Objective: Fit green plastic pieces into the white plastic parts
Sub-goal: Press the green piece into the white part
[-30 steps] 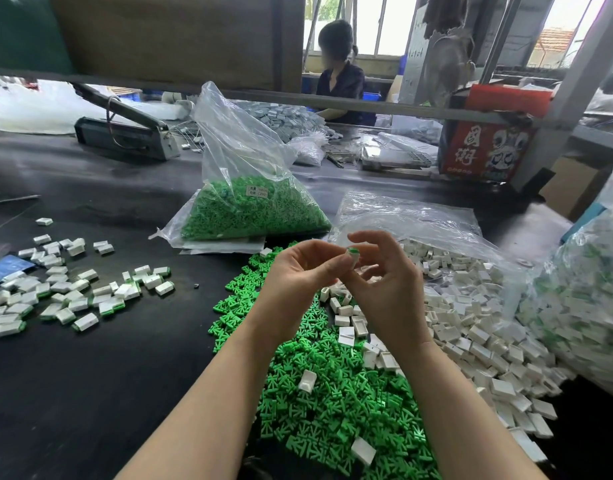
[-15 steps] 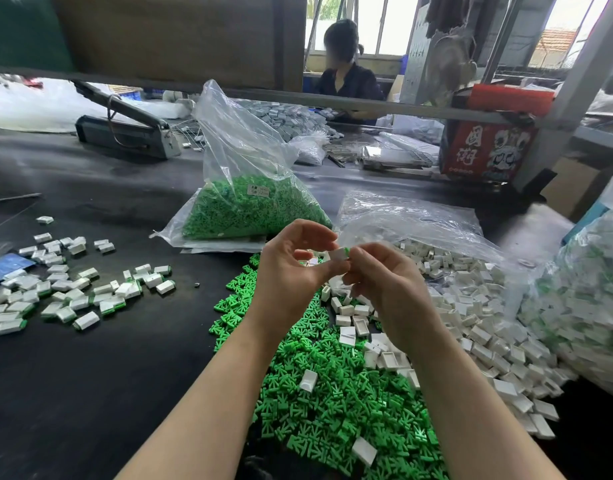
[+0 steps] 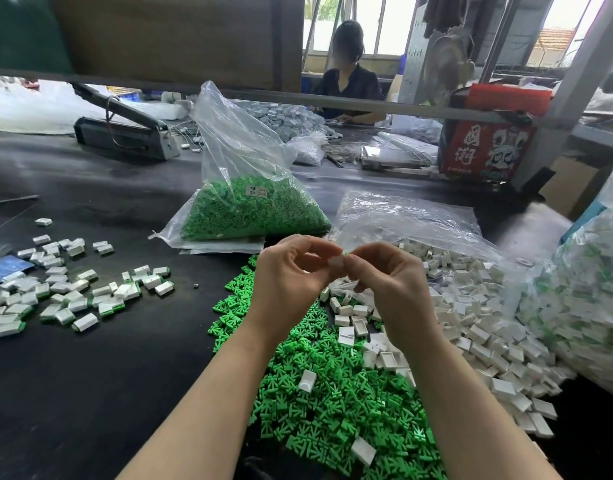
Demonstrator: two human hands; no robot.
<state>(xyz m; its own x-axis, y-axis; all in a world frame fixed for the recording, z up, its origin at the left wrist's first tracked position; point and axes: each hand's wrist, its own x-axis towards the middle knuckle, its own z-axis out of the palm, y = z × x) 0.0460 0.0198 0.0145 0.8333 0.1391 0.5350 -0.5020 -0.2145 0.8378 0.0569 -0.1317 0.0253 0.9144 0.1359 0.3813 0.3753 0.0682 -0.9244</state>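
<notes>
Two hands, one held piece. Left hand (image 3: 287,275) and right hand (image 3: 384,282) both pinch a small white part (image 3: 336,263) between fingertips, above the piles at centre; a sliver of green shows at its top edge. Green pile (image 3: 332,393) at 6 o'clock, white pile (image 3: 478,323) at 3 o'clock, both too many to count. Finished pieces (image 3: 66,292) scattered at 9 o'clock. One green bag (image 3: 249,188) at 12 o'clock.
</notes>
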